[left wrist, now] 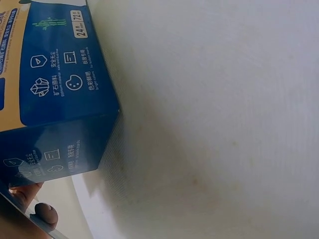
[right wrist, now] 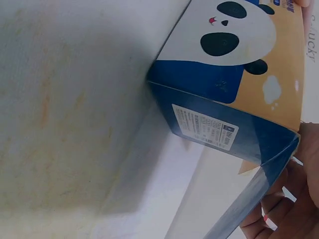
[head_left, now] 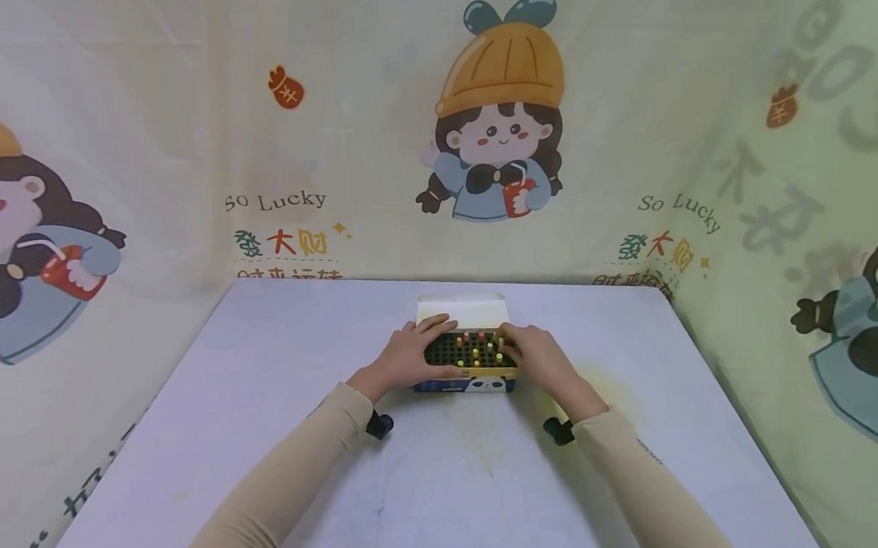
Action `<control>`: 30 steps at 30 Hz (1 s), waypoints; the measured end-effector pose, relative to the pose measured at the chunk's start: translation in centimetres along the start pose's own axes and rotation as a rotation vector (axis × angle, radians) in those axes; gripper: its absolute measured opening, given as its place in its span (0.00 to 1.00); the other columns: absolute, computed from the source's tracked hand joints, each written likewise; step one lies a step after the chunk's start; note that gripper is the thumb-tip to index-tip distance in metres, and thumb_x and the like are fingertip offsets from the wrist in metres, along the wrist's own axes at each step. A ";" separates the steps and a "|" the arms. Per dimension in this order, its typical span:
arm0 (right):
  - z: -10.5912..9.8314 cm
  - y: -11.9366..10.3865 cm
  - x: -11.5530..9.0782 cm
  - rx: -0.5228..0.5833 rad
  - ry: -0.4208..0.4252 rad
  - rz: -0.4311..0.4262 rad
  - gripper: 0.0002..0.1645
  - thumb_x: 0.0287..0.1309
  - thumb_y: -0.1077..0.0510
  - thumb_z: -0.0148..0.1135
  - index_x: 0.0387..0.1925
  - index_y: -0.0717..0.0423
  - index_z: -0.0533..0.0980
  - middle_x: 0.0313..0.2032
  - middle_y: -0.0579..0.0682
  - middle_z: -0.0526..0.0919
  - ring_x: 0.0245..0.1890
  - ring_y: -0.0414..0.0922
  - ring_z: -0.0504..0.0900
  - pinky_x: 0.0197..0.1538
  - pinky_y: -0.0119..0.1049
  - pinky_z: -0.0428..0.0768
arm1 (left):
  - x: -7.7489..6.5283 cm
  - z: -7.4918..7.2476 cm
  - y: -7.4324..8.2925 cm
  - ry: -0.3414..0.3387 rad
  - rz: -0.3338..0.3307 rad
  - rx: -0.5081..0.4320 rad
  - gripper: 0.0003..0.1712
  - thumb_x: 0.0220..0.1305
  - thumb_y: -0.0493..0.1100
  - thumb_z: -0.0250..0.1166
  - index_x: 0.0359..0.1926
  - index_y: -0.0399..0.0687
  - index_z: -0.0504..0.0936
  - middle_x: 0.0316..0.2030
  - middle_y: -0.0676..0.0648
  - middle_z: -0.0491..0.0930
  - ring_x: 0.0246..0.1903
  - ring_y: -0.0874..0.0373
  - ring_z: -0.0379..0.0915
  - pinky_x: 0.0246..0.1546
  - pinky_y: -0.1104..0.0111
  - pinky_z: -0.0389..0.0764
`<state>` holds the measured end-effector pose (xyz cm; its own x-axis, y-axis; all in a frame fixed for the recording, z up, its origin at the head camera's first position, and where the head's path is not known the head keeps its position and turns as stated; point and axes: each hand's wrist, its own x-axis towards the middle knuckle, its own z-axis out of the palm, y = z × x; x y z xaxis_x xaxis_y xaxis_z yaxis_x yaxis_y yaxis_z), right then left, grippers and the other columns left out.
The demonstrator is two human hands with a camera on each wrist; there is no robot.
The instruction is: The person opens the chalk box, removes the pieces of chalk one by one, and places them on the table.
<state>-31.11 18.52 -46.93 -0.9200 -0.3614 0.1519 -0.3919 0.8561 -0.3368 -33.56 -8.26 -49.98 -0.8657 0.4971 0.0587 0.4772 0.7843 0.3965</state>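
An open chalk box [head_left: 452, 385], blue and yellow with a panda on its front, stands on the table. Its black holder [head_left: 443, 355] carries several coloured chalk sticks among dark holes, mostly on the right side. My left hand [head_left: 406, 360] grips the box's left end, thumb along the front edge and fingers over the back. At the right end, my right hand [head_left: 538, 356] has its fingers curled at a yellow chalk stick [head_left: 500, 339] in the back corner. In the right wrist view, bent fingers [right wrist: 289, 209] show beyond the box's end, which bears a white label [right wrist: 204, 127].
A white lid flap [head_left: 463, 312] stands raised behind the box. The white-covered table [head_left: 450, 488] reaches a printed cloth backdrop [head_left: 372, 128] at the back and sides. Small black wrist cameras sit below both hands.
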 end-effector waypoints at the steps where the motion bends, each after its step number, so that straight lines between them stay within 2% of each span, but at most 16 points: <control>1: 0.0 0.0 0.0 -0.003 0.003 -0.004 0.09 0.72 0.57 0.63 0.51 0.51 0.81 0.37 0.50 0.88 0.34 0.46 0.83 0.40 0.44 0.82 | 0.0 0.0 0.0 0.000 0.001 -0.001 0.56 0.57 0.81 0.64 0.81 0.73 0.56 0.82 0.58 0.51 0.72 0.33 0.59 0.65 0.32 0.62; 7: 0.0 0.2 0.0 -0.007 0.006 -0.020 0.11 0.74 0.55 0.61 0.54 0.50 0.78 0.30 0.47 0.86 0.27 0.42 0.79 0.34 0.40 0.78 | -0.1 0.0 0.2 -0.005 0.003 -0.017 0.56 0.57 0.80 0.64 0.81 0.71 0.57 0.81 0.57 0.52 0.72 0.33 0.59 0.66 0.31 0.62; 12: 0.0 0.3 0.0 -0.052 0.014 -0.028 0.14 0.77 0.52 0.58 0.58 0.49 0.75 0.19 0.44 0.77 0.20 0.41 0.71 0.27 0.36 0.70 | -0.1 0.1 0.3 0.004 0.001 -0.020 0.55 0.57 0.79 0.65 0.81 0.71 0.58 0.81 0.57 0.53 0.72 0.34 0.58 0.66 0.31 0.61; 15: 0.0 0.4 0.0 -0.053 0.018 -0.037 0.15 0.78 0.50 0.55 0.60 0.49 0.73 0.17 0.44 0.74 0.19 0.41 0.69 0.26 0.36 0.69 | -0.1 0.0 0.3 0.010 -0.002 -0.025 0.55 0.56 0.78 0.67 0.81 0.71 0.59 0.81 0.57 0.53 0.72 0.33 0.58 0.66 0.31 0.61; 17: 0.1 0.5 0.0 -0.036 0.019 -0.040 0.16 0.77 0.51 0.57 0.60 0.50 0.73 0.20 0.45 0.78 0.20 0.42 0.73 0.28 0.37 0.72 | -0.1 -0.1 0.3 0.010 0.001 -0.022 0.55 0.57 0.78 0.67 0.81 0.70 0.59 0.81 0.56 0.53 0.72 0.33 0.59 0.66 0.31 0.61; 20: 0.0 0.6 0.0 0.007 0.013 -0.039 0.18 0.74 0.55 0.62 0.60 0.51 0.72 0.30 0.50 0.87 0.27 0.45 0.83 0.33 0.41 0.81 | -0.1 -0.1 0.3 0.002 0.007 -0.025 0.55 0.57 0.79 0.66 0.81 0.69 0.59 0.81 0.56 0.54 0.71 0.33 0.59 0.65 0.31 0.62; 23: -0.1 0.6 0.0 0.049 -0.012 -0.032 0.20 0.71 0.59 0.65 0.60 0.53 0.72 0.39 0.53 0.89 0.35 0.47 0.87 0.39 0.41 0.85 | -0.1 -0.1 0.2 0.002 0.008 -0.027 0.55 0.57 0.79 0.66 0.81 0.70 0.59 0.81 0.56 0.53 0.72 0.34 0.59 0.66 0.31 0.62; 30: -0.6 0.5 0.1 0.066 -0.046 -0.050 0.09 0.71 0.61 0.65 0.49 0.55 0.76 0.36 0.50 0.87 0.35 0.46 0.84 0.38 0.41 0.83 | -0.1 -0.2 0.2 0.014 0.002 -0.026 0.56 0.56 0.79 0.66 0.81 0.71 0.58 0.81 0.56 0.53 0.71 0.35 0.60 0.65 0.33 0.63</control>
<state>-31.34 19.12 -46.57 -0.8979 -0.4212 0.1279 -0.4360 0.8107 -0.3908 -33.44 -8.21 -49.75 -0.8668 0.4933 0.0724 0.4752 0.7733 0.4197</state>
